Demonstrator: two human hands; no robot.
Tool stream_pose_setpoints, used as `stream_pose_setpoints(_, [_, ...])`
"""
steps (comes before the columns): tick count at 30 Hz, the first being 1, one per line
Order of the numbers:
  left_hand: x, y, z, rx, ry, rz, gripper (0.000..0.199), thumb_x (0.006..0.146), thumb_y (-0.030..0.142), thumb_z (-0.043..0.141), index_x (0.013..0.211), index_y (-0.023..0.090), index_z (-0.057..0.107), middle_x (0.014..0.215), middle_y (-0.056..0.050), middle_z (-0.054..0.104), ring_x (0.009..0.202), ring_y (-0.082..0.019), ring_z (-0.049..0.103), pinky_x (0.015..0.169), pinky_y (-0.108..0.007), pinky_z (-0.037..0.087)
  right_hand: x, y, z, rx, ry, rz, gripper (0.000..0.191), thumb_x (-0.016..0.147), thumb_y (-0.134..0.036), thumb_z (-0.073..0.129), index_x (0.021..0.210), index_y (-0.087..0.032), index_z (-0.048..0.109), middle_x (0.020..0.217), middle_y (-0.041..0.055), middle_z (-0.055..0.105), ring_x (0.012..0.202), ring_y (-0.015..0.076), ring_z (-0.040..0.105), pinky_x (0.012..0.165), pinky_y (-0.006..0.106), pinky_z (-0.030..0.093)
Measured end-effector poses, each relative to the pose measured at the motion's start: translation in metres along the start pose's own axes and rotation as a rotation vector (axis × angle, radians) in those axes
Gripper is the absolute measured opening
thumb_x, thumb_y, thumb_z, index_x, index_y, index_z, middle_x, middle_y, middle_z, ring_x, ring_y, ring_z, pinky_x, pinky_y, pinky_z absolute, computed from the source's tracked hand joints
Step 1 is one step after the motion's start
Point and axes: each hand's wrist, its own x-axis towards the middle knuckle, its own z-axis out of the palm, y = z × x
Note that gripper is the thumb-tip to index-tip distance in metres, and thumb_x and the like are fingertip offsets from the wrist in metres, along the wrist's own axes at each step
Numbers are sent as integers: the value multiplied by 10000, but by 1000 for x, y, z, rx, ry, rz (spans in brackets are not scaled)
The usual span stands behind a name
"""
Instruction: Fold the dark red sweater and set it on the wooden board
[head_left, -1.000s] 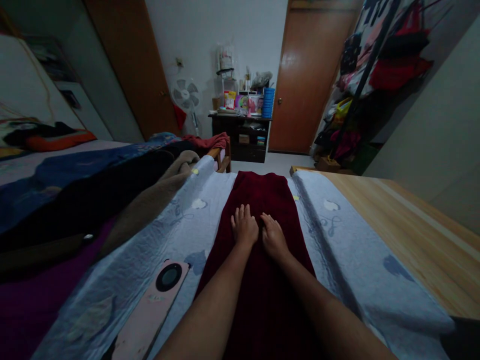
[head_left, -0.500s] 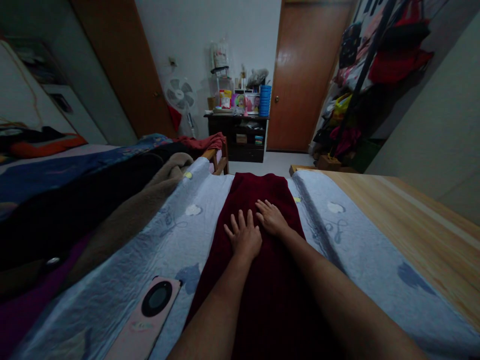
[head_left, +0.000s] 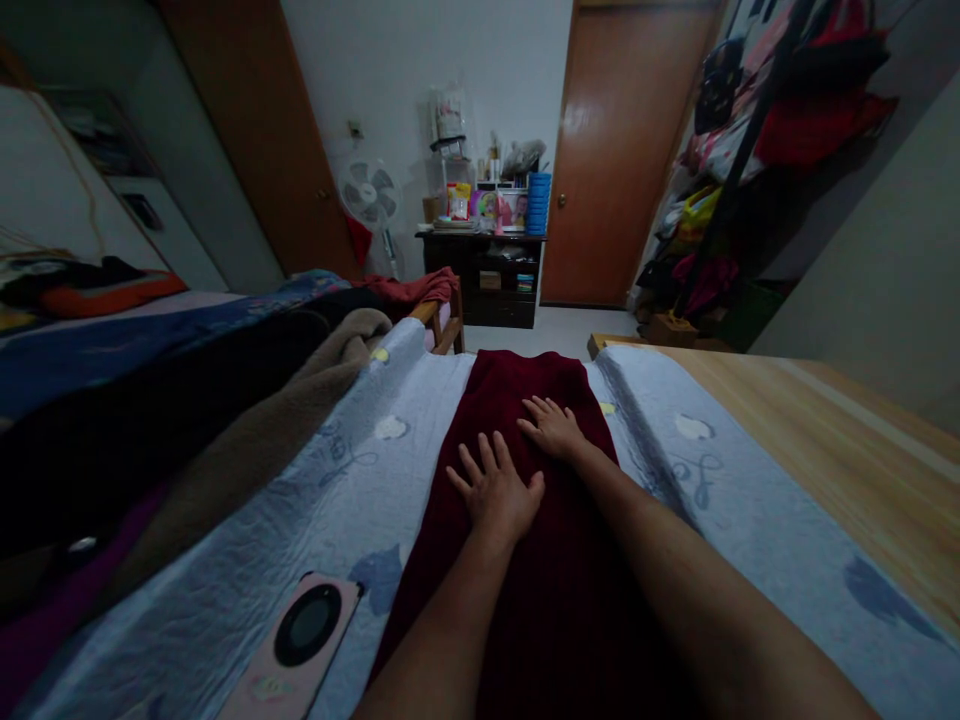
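Observation:
A dark red cloth (head_left: 540, 560), perhaps a garment, lies lengthwise over a pale blue patterned sheet (head_left: 375, 470). My left hand (head_left: 498, 490) rests palm down on it, fingers spread. Slightly farther away and to the right, my right hand (head_left: 553, 428) also lies flat on the cloth with its fingers stretched out. The hands are apart, and neither grips anything. A pink phone (head_left: 300, 640) with a round black camera ring lies on the sheet left of my left forearm. The near end of the cloth is out of view.
Bare wooden boards (head_left: 847, 430) border the sheet on the right. A brown blanket (head_left: 277, 425) and dark clothes are heaped on the left. Beyond the far edge stand a fan (head_left: 370, 195) and a dark cabinet (head_left: 480, 255) with items on top, beside a wooden door (head_left: 622, 160).
My left hand has shifted slightly right and toward me, its thumb now farther out from the fingers. My right hand has slid a little to the right. The camera view has turned slightly.

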Motion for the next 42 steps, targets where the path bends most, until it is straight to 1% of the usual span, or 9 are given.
stream_pose_setpoints(4, [1, -1, 4, 4, 13, 6, 925, 774, 614, 450, 1491, 80, 214, 1568, -152, 169, 1414, -438, 57, 1084, -666, 63, 14, -13, -15, 181, 54, 47, 616, 882, -401, 500, 1442, -198, 343, 1520, 118, 314, 1401, 283, 258, 1110, 572, 161])
stream_pose_setpoints(7, [3, -3, 6, -9, 1, 12, 926, 768, 627, 446, 1488, 86, 231, 1569, -144, 171, 1415, -440, 43, 1082, -669, 55, 24, -30, -17, 276, 133, -155, 533, 876, -238, 466, 1405, -224, 399, 1534, 75, 297, 1421, 218, 217, 1134, 510, 146])
stream_pose_setpoints(9, [3, -3, 6, -10, -11, 17, 914, 769, 632, 446, 1486, 100, 247, 1569, -139, 175, 1417, -438, 36, 1080, -670, 56, 30, -38, -11, 251, 70, -300, 500, 885, -205, 432, 1384, -243, 430, 1538, 49, 292, 1429, 193, 195, 1142, 494, 116])
stream_pose_setpoints(11, [3, -4, 5, -6, -15, 24, 902, 770, 634, 450, 1480, 110, 266, 1567, -140, 184, 1417, -436, 42, 1082, -666, 58, 36, -42, -1, 172, -29, -335, 478, 916, -243, 399, 1393, -238, 426, 1531, 55, 307, 1428, 199, 200, 1142, 495, 103])
stream_pose_setpoints(18, [2, -3, 4, 21, -12, -18, 926, 739, 651, 501, 1465, 112, 304, 1545, -215, 200, 1413, -446, 81, 1090, -634, 59, 62, -39, 13, -26, -155, -251, 613, 924, -565, 319, 1469, -286, 299, 1573, 9, 183, 1444, 263, 116, 1131, 547, 68])
stream_pose_setpoints(23, [1, -2, 4, 28, -29, -22, 906, 748, 641, 503, 1469, 132, 301, 1542, -229, 197, 1411, -455, 78, 1075, -652, 65, 77, -41, 14, -75, -166, -174, 734, 880, -668, 296, 1500, -287, 205, 1584, -4, 126, 1449, 266, 61, 1132, 550, 28])
stream_pose_setpoints(32, [2, -3, 5, 19, -27, -9, 875, 741, 622, 539, 1483, 248, 267, 1545, -206, 210, 1403, -468, 99, 1055, -672, 72, 97, -44, 18, -21, -126, -93, 756, 879, -637, 340, 1498, -219, 228, 1578, 33, 159, 1451, 258, 35, 1143, 500, -33])
stream_pose_setpoints(39, [2, -2, 2, 3, -49, -21, 903, 735, 666, 523, 1487, 241, 258, 1546, -207, 203, 1407, -465, 87, 1056, -673, 74, 77, -35, -7, 77, -120, -129, 652, 926, -540, 325, 1465, -173, 312, 1513, 93, 339, 1387, 235, 298, 1119, 396, 223])
stream_pose_setpoints(42, [2, -1, 1, 2, -39, -11, 909, 740, 652, 534, 1493, 237, 240, 1544, -212, 206, 1399, -481, 93, 1047, -688, 78, 61, -24, -22, 42, 16, -37, 621, 920, -482, 368, 1452, -165, 322, 1548, 114, 248, 1418, 286, 202, 1123, 466, 176])
